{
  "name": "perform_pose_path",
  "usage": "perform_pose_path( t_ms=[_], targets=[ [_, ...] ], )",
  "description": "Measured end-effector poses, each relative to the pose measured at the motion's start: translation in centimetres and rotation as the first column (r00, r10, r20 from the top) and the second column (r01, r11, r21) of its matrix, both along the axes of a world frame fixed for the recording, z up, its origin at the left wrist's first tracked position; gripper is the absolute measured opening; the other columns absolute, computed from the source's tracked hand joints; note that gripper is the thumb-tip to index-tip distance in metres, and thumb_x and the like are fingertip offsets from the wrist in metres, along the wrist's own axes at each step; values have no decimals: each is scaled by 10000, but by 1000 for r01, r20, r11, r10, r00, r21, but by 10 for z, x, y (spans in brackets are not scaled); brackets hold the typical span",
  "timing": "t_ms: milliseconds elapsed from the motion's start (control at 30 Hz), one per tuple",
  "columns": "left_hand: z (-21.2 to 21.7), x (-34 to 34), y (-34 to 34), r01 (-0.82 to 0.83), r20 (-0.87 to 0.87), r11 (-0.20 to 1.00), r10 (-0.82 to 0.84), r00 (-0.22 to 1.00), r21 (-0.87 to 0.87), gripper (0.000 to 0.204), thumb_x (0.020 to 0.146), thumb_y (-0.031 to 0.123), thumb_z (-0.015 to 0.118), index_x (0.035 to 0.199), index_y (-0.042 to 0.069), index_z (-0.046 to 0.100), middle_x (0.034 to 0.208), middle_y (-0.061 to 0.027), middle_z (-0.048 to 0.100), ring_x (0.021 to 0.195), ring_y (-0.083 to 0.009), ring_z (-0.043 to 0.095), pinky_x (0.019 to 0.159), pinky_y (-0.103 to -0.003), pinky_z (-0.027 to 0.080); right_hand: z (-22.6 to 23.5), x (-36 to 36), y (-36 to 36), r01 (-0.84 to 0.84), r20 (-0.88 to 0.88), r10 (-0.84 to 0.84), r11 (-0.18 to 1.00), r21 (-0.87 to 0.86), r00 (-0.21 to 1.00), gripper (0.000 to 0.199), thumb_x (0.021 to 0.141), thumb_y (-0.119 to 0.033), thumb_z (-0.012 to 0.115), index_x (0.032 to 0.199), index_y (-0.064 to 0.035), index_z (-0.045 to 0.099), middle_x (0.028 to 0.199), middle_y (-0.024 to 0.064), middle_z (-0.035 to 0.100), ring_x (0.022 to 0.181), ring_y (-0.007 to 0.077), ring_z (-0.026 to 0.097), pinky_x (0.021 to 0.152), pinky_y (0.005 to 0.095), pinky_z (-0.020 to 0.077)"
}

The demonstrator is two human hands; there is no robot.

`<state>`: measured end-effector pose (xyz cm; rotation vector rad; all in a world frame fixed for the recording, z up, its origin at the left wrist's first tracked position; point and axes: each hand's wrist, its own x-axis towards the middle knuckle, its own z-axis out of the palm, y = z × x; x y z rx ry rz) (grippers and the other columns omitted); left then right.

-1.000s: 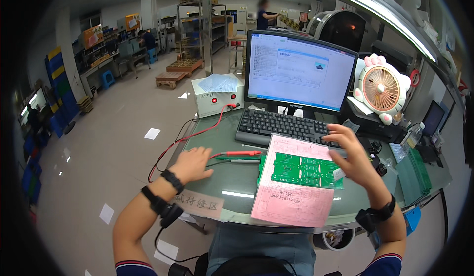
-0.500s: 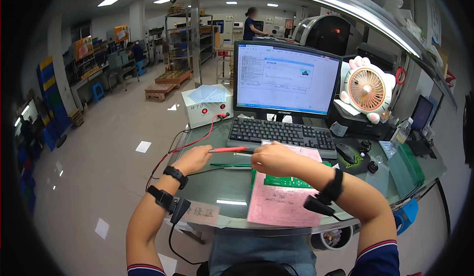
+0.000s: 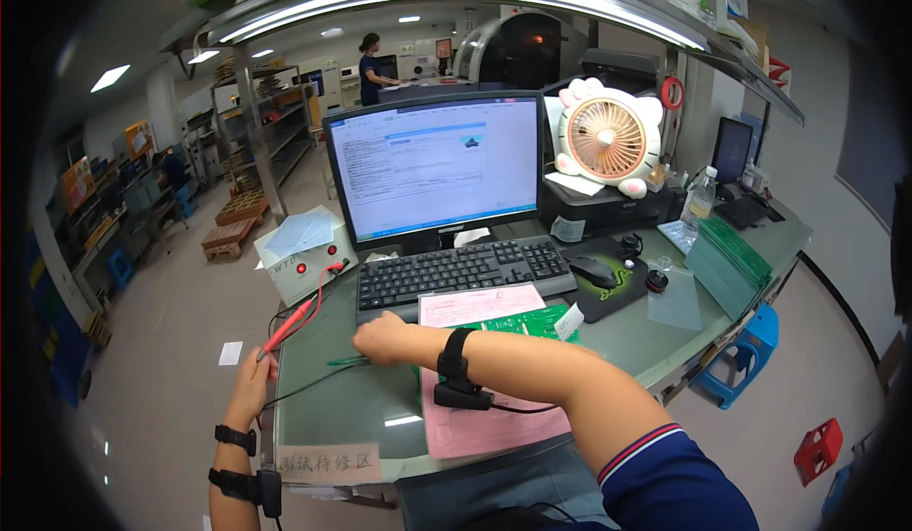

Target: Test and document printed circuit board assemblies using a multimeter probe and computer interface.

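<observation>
My left hand (image 3: 251,385), at the left edge of the desk, is closed around a red test probe (image 3: 287,328) that slants up to the right. Its red lead runs to a white box (image 3: 306,260) with red buttons. Above the desk, left of a green circuit board (image 3: 518,325), my right hand (image 3: 384,338) is closed; its fingers hide whatever they hold. A thin green stick (image 3: 348,362) and a black lead (image 3: 318,381) show just below it. The board lies on pink sheets (image 3: 494,433), partly covered by my right forearm, with a white tag (image 3: 568,322) on it.
Behind the papers stand a black keyboard (image 3: 465,273) and a monitor (image 3: 437,170). To the right are a mouse (image 3: 593,272), a bottle (image 3: 700,194), a stack of green boards (image 3: 730,263) and a cat-shaped fan (image 3: 608,139) on a printer. A person (image 3: 374,68) stands far off.
The view has turned to the right. My hands have come apart: the left has carried the red probe to the desk's left edge, while the right has moved off the board.
</observation>
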<state>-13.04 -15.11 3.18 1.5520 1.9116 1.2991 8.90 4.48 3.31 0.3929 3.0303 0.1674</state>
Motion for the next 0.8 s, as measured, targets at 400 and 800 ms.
perform_pose_path(
  t_ms=[400,800],
  targets=[
    [-23,44,28,164,-462,980,-196,865,-109,127,862,96,512,965,37,555,898,-110,557,922,-266,535,839,-368,418,121,219,86,305,-181,-334,937,-170,925,228,803,-194,629,990,-66,654,963,127,622,949,315,618,814,417,497],
    [6,120,95,115,-726,917,-375,576,-383,328,716,157,641,1032,91,581,924,-85,586,969,-285,560,849,-397,396,46,351,99,560,-36,-572,812,-164,819,236,802,-184,634,1019,-115,697,1077,97,642,1044,281,606,856,406,501]
  ],
)
